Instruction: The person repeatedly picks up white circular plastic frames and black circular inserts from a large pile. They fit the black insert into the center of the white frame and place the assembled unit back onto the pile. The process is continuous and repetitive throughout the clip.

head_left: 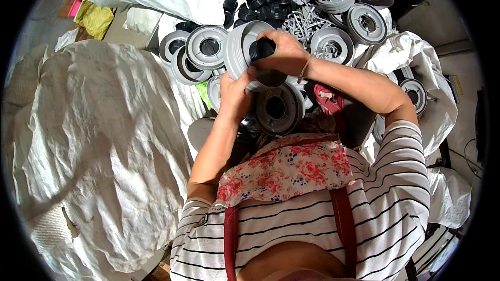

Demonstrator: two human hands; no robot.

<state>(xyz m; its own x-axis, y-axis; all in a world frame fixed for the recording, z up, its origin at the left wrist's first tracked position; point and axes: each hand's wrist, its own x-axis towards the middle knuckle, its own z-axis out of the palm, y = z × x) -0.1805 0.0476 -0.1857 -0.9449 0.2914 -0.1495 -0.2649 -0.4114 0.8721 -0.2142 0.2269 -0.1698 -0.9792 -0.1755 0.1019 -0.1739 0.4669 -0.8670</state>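
Tilted on its side in front of me is a grey ribbed plastic ring-shaped housing (pixel 237 49). My left hand (pixel 235 91) is closed on its lower left rim, thumb on the outside. My right hand (pixel 289 52) reaches into its open side, the fingers curled round a black threaded plastic ring (pixel 263 48). Its fingertips are partly hidden within the housing. Just below the hands, a darker grey round housing (pixel 276 110) with a central hole rests near my lap. Several grey round housings (pixel 207 47) lie left of the held one.
Beyond my hands is a pile of black plastic rings (pixel 268 2) beside a heap of small pale grey pins (pixel 307 23). More grey housings (pixel 366 23) are stacked at the far right. Large white woven sacks (pixel 109 140) cover the left side; another white sack (pixel 416 62) stands right.
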